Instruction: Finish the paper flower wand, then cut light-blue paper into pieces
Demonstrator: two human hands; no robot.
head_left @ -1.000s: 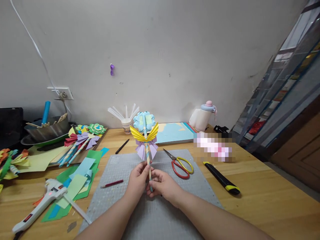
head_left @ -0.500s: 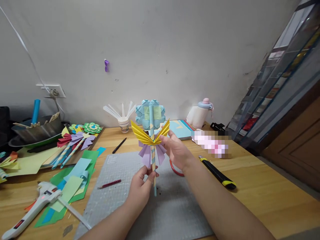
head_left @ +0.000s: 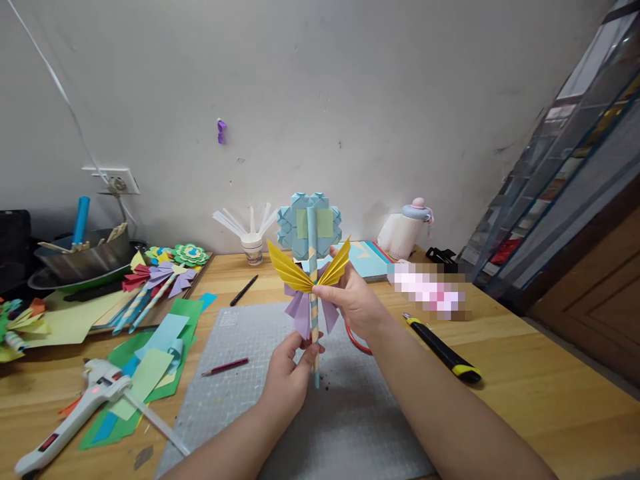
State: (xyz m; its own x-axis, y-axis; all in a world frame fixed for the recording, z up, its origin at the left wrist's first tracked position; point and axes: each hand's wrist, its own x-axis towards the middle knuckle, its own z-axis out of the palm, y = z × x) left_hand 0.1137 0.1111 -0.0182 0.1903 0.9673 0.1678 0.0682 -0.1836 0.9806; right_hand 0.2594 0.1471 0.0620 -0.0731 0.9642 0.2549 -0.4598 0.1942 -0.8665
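A paper wand stands upright before me, its striped rolled stick (head_left: 314, 315) topped by a light blue folded-paper head (head_left: 290, 227) with a green patch. Yellow pleated wings (head_left: 290, 268) spread from the stick's middle, above lilac pleated paper (head_left: 299, 312). My left hand (head_left: 289, 373) is closed round the stick near its lower end. With the thumb on the centre where the yellow wings meet the stick, my right hand (head_left: 357, 300) grips the wand from the right; its other fingers are partly hidden behind the wings.
Below the hands lies a grey cutting mat (head_left: 230, 413) with a pencil (head_left: 225, 367). To the left are a glue gun (head_left: 83, 407) and coloured paper scraps (head_left: 150, 373). A utility knife (head_left: 443, 350) rests on the right. Farther back stand a paper cup (head_left: 252, 249) and a bottle (head_left: 415, 230).
My right thumb has moved from the right yellow wing in to the wings' centre. The left hand keeps its hold on the stick. The whole view has shifted slightly.
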